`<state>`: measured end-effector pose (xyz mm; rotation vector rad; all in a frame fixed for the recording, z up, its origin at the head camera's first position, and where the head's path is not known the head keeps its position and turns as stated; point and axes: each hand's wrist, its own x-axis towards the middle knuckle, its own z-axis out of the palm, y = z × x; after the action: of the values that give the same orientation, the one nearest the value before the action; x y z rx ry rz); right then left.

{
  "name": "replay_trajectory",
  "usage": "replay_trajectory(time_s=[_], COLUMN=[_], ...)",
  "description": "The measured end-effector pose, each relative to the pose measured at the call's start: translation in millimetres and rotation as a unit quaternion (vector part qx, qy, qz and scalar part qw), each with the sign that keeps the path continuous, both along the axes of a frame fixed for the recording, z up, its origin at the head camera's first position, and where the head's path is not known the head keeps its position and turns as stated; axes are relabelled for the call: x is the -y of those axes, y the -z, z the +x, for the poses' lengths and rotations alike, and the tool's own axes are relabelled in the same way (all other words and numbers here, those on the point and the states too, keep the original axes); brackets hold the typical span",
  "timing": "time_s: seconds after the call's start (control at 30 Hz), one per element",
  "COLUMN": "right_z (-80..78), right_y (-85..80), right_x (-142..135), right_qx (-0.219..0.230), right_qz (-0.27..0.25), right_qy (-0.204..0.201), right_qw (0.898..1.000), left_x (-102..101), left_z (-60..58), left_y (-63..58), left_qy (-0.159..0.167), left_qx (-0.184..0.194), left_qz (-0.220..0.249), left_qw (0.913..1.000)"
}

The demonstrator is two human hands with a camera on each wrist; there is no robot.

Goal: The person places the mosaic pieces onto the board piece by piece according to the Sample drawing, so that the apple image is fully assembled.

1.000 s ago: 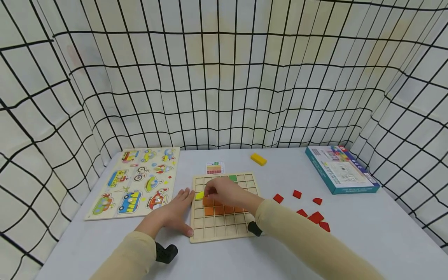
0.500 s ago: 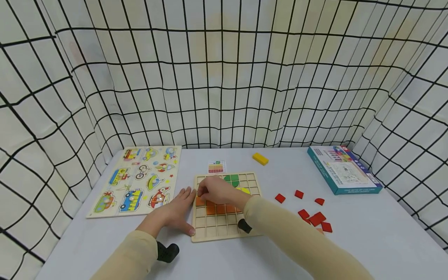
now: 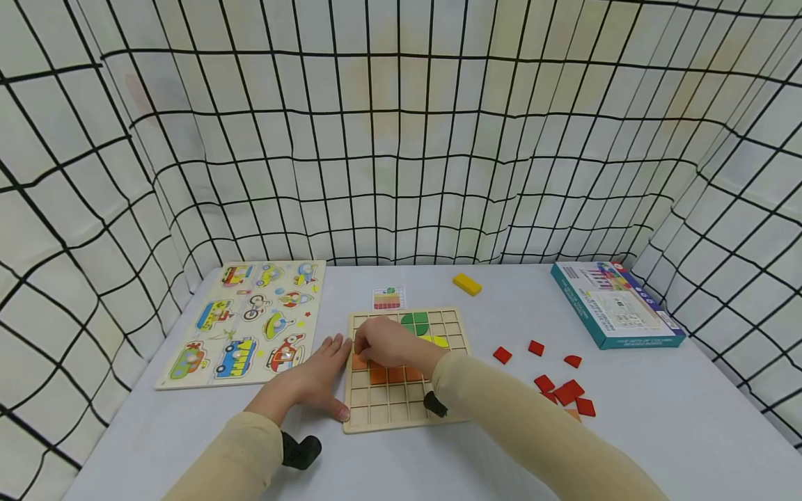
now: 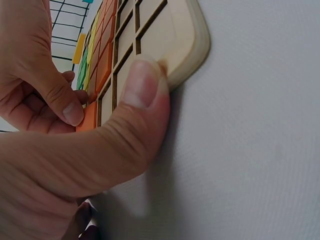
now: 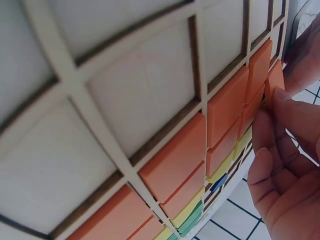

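A wooden grid board (image 3: 379, 416) lies on the table with orange tiles (image 3: 396, 376), yellow tiles (image 3: 441, 342) and green tiles (image 3: 415, 322) in its cells. My left hand (image 3: 317, 379) lies with spread fingers along its left edge, and the thumb (image 4: 142, 87) presses near the front corner. With thumb and fingertips, my right hand (image 3: 395, 342) pinches an orange square tile (image 5: 274, 82) at the leftmost column. In the right wrist view that tile stands tilted beside the orange rows. Part of the board's upper left is hidden under the right hand.
A small pattern card (image 3: 389, 298) lies behind the board, and a yellow block (image 3: 467, 284) farther right. Several red pieces (image 3: 569, 392) are scattered right of the board. A vehicle puzzle board (image 3: 250, 323) lies left, a teal box (image 3: 617, 306) right. Black netting (image 3: 401, 156) surrounds the table.
My right hand has moved a little left over the board, bringing the orange tile to the leftmost column. Over the last half second it hardly shifts. The left hand keeps its place on the edge.
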<state>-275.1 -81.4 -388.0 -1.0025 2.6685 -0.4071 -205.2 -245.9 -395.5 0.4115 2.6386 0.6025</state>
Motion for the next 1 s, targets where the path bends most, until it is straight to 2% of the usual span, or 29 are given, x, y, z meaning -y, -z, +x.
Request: replay_trajectory(time_s=[0.3, 0.53, 0.67, 0.83, 1.0], right_z=[0.9, 7.5, 12.1, 15.7, 17.9], right_y=[-1.1, -4.0, -7.6, -14.1, -14.0], right_x=[-0.4, 1.0, -3.4, -30.8, -82.4], right_qx=[-0.021, -0.046, -0.039, -0.014, -0.003], right_qz=[0.023, 0.047, 0.036, 0.001, -0.033], right_qy=[-0.017, -0.007, 0.006, 0.027, 0.047], right_qw=[0.999, 0.998, 0.999, 1.0, 0.998], left_x=[-0.9, -0.6, -0.2, -0.6, -1.8], left_z=[-0.2, -0.2, -0.2, 0.1, 0.0], left_y=[0.0, 0.6, 1.1, 1.3, 1.0], left_qy=[-0.003, -0.002, -0.002, -0.005, -0.007], left_qx=[0.001, 0.003, 0.003, 0.002, 0.0], left_qz=[-0.003, -0.006, -0.006, -0.003, -0.006], left_qw=[1.0, 1.0, 1.0, 1.0, 1.0])
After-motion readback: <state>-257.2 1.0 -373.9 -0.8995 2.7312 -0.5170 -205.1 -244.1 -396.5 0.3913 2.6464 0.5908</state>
